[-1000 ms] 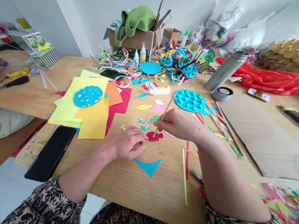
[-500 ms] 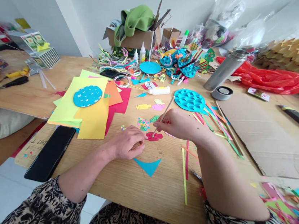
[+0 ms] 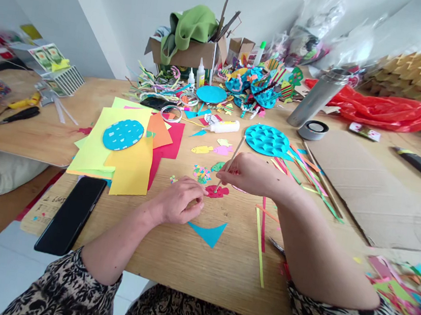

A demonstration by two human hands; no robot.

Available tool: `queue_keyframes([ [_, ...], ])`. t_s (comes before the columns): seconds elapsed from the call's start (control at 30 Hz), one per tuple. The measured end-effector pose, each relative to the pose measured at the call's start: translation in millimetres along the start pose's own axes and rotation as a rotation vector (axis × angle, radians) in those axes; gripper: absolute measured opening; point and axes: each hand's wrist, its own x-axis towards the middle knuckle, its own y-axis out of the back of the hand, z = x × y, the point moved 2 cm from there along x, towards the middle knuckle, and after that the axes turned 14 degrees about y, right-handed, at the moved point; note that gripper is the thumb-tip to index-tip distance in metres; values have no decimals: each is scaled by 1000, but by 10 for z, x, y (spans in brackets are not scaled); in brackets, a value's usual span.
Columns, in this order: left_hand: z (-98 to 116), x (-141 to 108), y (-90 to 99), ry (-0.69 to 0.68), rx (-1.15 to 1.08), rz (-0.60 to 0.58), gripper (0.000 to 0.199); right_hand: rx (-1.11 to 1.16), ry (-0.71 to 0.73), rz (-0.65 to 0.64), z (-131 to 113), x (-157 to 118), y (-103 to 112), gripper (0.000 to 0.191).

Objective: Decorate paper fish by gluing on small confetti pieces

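Observation:
A red paper fish (image 3: 222,192) lies flat on the wooden table. My left hand (image 3: 181,200) rests to its left, fingers curled, with a fingertip pressing the fish's left edge. Pinched in my right hand (image 3: 244,174) is a thin wooden stick (image 3: 237,153), slanting down so that its lower tip touches the fish, where a small greenish speck shows. Just beyond are a green paper fish (image 3: 217,167) and a pile of tiny coloured paper bits (image 3: 203,174). Farther off lie a yellow fish (image 3: 202,149) and a pink fish (image 3: 222,150). A blue paper scrap (image 3: 209,233) lies nearer me.
Coloured paper sheets (image 3: 127,173) and a black phone (image 3: 71,216) lie on the left. Paper strips (image 3: 259,248), scissors (image 3: 277,245) and cardboard (image 3: 367,192) are on the right. A steel flask (image 3: 317,99) and glue bottle (image 3: 225,126) stand or lie farther back. Another person sits at left.
Almost nothing differs. Both hands, the stick and the red fish keep their places; the view has shifted very slightly.

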Motion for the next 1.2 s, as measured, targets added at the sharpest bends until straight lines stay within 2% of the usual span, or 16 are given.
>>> queue_keyframes([
  [0.43, 8, -4, 4, 11, 10, -17, 12, 51, 21, 7, 11, -6, -9, 35],
  [0.6, 1, -3, -1, 10, 13, -11, 10, 82, 43, 14, 29, -8, -7, 29],
  [0.77, 15, 1, -13, 6, 5, -1, 11, 74, 59, 15, 23, -13, -1, 32],
  [1.2, 60, 47, -88, 12, 75, -7, 19, 74, 4, -12, 19, -23, 20, 30],
])
